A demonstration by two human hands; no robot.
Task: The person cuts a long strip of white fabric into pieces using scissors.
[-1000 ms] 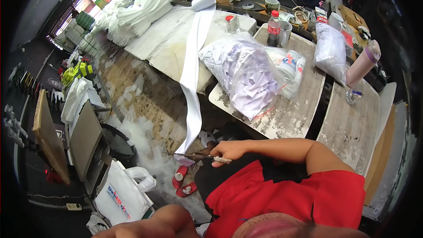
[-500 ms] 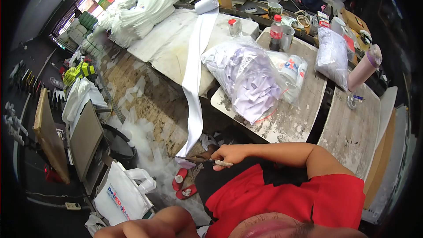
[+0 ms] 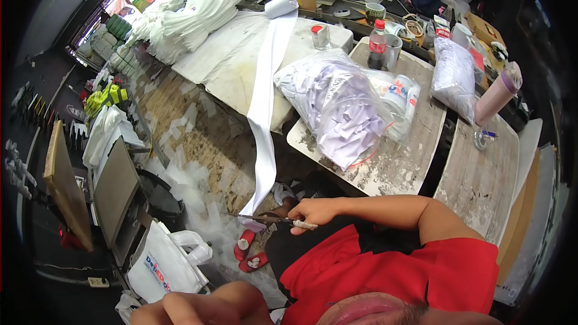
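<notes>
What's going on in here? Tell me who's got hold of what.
The person's right hand holds scissors, their blades lying across the lower end of a white strip in this view; whether they are cutting can't be told. The strip runs from a roll on the pale table down past its edge. A clear bag of pieces sits right of it in the picture. The left arm shows at the bottom.

The right hand [image 3: 313,212] grips scissors [image 3: 304,224] that reach left from the fingers [image 3: 296,210] across a white strip [image 3: 263,150] near its low end. Above the fingers, the strip climbs to a roll [image 3: 281,5]. Below-left are red slippers [image 3: 238,251]; above-right, a stuffed bag [image 3: 334,96].
</notes>
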